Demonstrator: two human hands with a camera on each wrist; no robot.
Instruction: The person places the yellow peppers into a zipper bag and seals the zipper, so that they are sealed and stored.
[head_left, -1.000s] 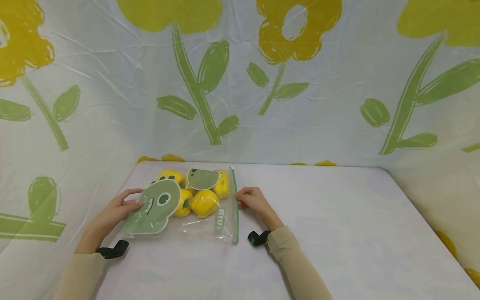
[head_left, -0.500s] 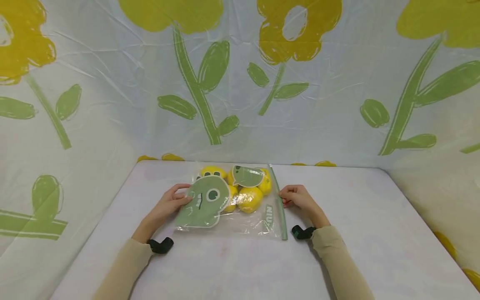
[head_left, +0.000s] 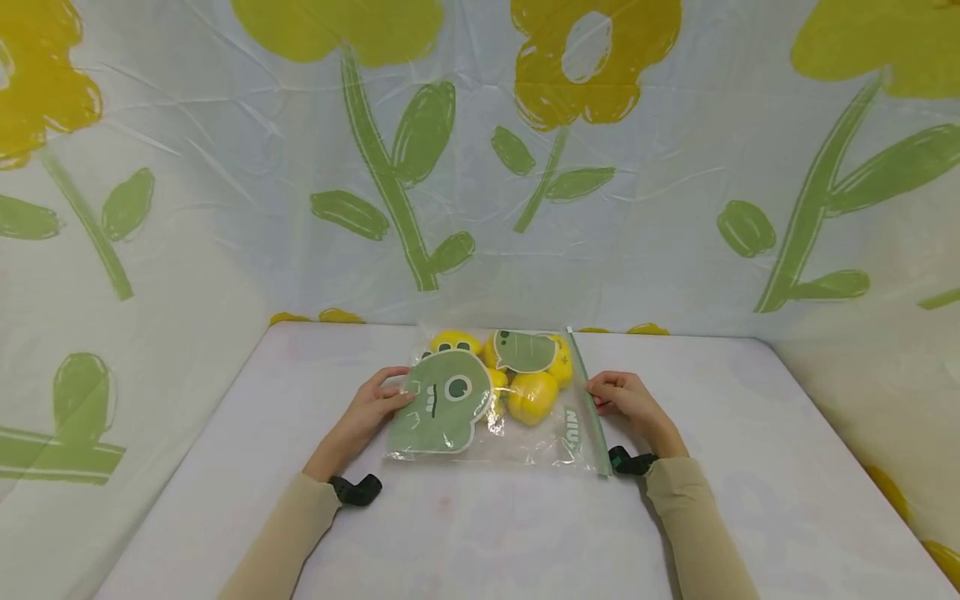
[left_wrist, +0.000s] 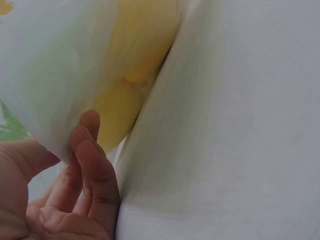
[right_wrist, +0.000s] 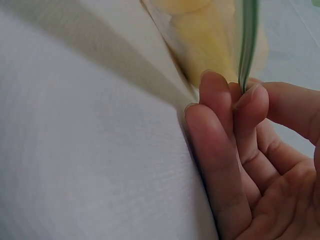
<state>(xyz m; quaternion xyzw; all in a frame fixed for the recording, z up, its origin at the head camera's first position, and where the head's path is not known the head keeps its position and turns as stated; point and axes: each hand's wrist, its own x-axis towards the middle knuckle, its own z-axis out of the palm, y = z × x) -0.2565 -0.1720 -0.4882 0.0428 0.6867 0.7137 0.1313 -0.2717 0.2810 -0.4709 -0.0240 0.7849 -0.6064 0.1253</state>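
Observation:
A clear zip bag (head_left: 517,446) printed with green cartoon monsters lies at the middle of the table, with several yellow bell peppers (head_left: 533,397) inside. My left hand (head_left: 369,410) pinches the bag's left edge between thumb and fingers; the left wrist view shows the plastic (left_wrist: 55,100) running into that pinch. At the other end, my right hand (head_left: 632,407) pinches the green zip strip (head_left: 590,400). In the right wrist view the strip (right_wrist: 247,45) enters between thumb and fingertips. Print on the bag partly hides the peppers.
The white-covered table (head_left: 480,542) runs back to a hanging cloth (head_left: 480,167) with yellow flowers and green stems. Cloth also closes in the left and right sides. A black wrist mount (head_left: 356,490) sits on the left wrist, another (head_left: 632,461) on the right.
Both hands have moved to the right across the table, carrying the bag of yellow peppers between them from the left side to the middle. Their grips on its two ends look the same.

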